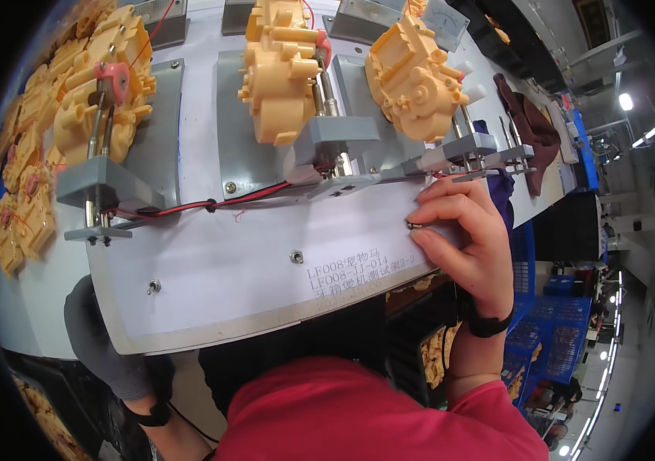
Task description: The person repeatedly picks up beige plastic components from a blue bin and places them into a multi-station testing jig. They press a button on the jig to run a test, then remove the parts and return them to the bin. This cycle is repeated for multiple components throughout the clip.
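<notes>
My right hand (462, 238) rests at the right of the white test board (266, 307), thumb and index finger pinching a small metal toggle switch (412, 225). Two more toggle switches, a middle one (297, 257) and a left one (154, 286), stand on the board untouched. Beside the board's left edge hangs my left hand (101, 338) in a dark grey glove; its fingers are not clearly visible. Behind the switches, three yellow plastic gearbox housings, left (109, 84), middle (281, 77) and right (416, 81), sit at grey clamp fixtures with metal pins.
Red and black wires (228, 201) run along the fixtures. More yellow housings (28, 169) are piled at the left. Panel meters (446, 19) stand at the back. A brown cloth (531, 131) lies at the right, with blue crates (550, 330) beyond my right arm.
</notes>
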The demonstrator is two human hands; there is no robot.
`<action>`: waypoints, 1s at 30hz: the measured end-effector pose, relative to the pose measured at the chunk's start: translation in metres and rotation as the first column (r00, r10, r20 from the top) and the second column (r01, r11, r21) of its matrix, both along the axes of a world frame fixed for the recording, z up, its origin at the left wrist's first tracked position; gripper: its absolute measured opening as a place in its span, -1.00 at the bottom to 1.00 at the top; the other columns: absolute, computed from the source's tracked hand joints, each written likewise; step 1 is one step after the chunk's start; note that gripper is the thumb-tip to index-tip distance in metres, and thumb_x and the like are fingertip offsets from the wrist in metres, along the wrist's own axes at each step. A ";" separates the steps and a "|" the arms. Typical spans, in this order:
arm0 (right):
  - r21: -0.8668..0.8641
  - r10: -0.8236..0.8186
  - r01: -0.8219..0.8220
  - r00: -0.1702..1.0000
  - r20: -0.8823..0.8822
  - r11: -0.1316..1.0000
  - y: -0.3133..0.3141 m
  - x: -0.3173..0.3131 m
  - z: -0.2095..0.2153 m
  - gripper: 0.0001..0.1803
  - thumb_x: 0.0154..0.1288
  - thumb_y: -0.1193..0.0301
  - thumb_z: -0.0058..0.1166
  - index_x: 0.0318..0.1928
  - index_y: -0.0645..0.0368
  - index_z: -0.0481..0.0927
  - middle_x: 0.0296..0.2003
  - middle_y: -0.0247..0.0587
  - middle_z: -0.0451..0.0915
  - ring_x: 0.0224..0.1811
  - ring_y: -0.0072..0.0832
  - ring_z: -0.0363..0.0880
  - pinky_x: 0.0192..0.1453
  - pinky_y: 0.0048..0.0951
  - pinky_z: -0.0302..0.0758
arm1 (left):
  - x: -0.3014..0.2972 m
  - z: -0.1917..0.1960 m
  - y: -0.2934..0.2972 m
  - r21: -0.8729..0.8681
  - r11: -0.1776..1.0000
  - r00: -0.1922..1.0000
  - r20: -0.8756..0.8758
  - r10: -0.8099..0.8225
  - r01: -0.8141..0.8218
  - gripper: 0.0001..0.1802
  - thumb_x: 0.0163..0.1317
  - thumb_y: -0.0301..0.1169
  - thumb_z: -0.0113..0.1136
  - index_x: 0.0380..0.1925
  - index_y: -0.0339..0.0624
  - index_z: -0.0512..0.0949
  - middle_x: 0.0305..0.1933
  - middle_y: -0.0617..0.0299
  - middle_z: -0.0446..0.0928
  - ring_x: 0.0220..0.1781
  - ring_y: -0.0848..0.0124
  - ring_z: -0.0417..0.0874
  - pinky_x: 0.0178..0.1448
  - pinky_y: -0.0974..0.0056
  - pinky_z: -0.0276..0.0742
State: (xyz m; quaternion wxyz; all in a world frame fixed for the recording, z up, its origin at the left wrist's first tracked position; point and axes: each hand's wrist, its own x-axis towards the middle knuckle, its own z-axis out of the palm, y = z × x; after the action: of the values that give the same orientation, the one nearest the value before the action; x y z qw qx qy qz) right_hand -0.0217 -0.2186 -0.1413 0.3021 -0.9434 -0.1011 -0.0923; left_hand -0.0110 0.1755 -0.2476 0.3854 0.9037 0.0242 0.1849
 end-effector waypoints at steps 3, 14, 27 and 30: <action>0.008 -0.014 0.014 1.000 0.013 1.000 0.001 0.000 -0.001 -0.80 0.10 0.55 0.33 -0.22 0.17 0.69 -0.15 -0.17 0.61 -0.04 -0.28 0.59 0.05 -0.35 0.52 | 0.000 0.000 0.001 -0.022 1.000 1.000 -0.001 -0.012 0.012 -0.59 0.15 -0.45 0.23 0.01 -0.38 0.52 -0.04 0.12 0.56 -0.04 0.32 0.57 0.12 0.27 0.48; 0.006 -0.080 0.080 0.996 0.030 0.997 0.009 0.001 -0.004 -0.87 0.13 0.59 0.29 -0.26 0.23 0.68 -0.20 -0.17 0.61 -0.08 -0.30 0.60 0.03 -0.36 0.53 | 0.001 -0.004 0.003 -0.037 0.999 0.998 0.040 -0.039 0.040 -0.65 0.18 -0.48 0.23 -0.03 -0.38 0.54 -0.13 0.14 0.54 -0.11 0.34 0.55 0.02 0.28 0.48; 0.041 -0.005 -0.005 0.971 0.240 0.999 0.052 -0.016 0.004 -0.69 0.06 0.62 0.34 -0.14 0.19 0.63 -0.19 -0.18 0.57 -0.12 -0.31 0.56 0.00 -0.34 0.49 | 0.008 0.010 -0.013 0.064 0.998 0.987 0.159 0.010 -0.021 -0.86 0.21 -0.59 0.20 -0.22 -0.26 0.58 -0.41 0.16 0.48 -0.39 0.29 0.45 -0.27 0.25 0.37; -0.051 0.062 -0.057 0.992 0.113 0.997 0.086 0.001 0.001 -0.68 0.09 0.53 0.37 -0.10 0.16 0.64 -0.25 -0.21 0.55 -0.17 -0.26 0.52 -0.04 -0.31 0.45 | 0.009 0.012 -0.013 0.071 0.996 0.990 0.135 0.039 -0.049 -0.87 0.20 -0.59 0.21 -0.24 -0.23 0.59 -0.46 0.19 0.45 -0.44 0.31 0.43 -0.31 0.26 0.34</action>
State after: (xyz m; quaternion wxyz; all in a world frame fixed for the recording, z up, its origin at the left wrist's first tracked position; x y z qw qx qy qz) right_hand -0.0206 -0.1327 -0.1406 0.2757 -0.9401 -0.1486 -0.1346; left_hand -0.0020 0.1629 -0.2357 0.3483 0.9023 0.0115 0.2539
